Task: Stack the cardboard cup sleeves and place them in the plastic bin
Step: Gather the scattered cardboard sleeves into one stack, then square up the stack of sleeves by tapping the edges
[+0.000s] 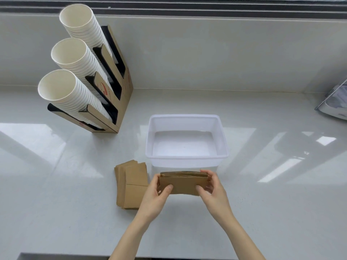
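I hold the bundle of flat brown cardboard cup sleeves (183, 183) between my left hand (156, 196) and right hand (213, 192), fingers pinching its two ends, just before the empty translucent plastic bin (187, 117). It seems light and slippery between layers, so I squeeze the ends. Beyond my left fingers lies another pile of brown sleeves (130, 184).

So the translucent rectangular plastic bin (186, 138) sits mid-counter on the pale glossy countertop (262, 203). Right in front of it, both hands hold a stack of brown cardboard cup sleeves (183, 182) on edge. Just left of that, more flat brown sleeves (129, 186) lie fanned out. Back left stands a cardboard cup dispenser rack (120, 94) with three stacks of white paper cups (75, 59).
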Available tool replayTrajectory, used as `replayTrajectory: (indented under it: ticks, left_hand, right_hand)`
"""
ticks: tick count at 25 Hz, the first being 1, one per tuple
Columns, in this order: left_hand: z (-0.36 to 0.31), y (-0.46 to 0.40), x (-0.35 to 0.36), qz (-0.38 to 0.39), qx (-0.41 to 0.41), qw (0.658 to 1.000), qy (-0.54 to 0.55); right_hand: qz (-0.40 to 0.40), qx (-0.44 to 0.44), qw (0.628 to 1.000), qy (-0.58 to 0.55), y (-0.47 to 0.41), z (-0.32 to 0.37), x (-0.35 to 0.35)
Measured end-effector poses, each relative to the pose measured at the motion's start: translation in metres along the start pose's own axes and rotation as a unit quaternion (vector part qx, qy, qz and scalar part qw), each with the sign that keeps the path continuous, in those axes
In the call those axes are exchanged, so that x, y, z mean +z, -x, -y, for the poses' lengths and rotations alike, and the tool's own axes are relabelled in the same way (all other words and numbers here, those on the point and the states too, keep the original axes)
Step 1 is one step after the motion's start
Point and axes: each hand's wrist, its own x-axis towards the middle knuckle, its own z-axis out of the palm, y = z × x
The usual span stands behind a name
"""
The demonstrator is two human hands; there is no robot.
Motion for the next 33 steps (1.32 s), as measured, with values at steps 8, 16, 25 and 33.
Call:
replayTrajectory:
  ticks: [8, 16, 25, 33]
  left_hand:
    - [0.027, 0.001, 0.012, 0.016, 0.001, 0.988, -0.152]
    - [0.036, -0.002, 0.017, -0.002, 0.023, 0.975, -0.221]
    - [0.010, 0.001, 0.009, 0.002, 0.031, 0.983, -0.178]
    - [-0.017, 0.001, -0.015, -0.030, 0.045, 0.998, -0.030]
  right_hand:
    - [0.007, -0.008, 0.995, 0.101, 0.008, -0.025, -0.004]
    - [0.017, -0.041, 0.987, 0.157, 0.011, -0.033, -0.001]
    - [0.001, -0.015, 0.993, 0.116, 0.005, -0.012, -0.009]
    - [0.047, 0.028, 0.998, -0.014, 0.001, 0.018, 0.003]
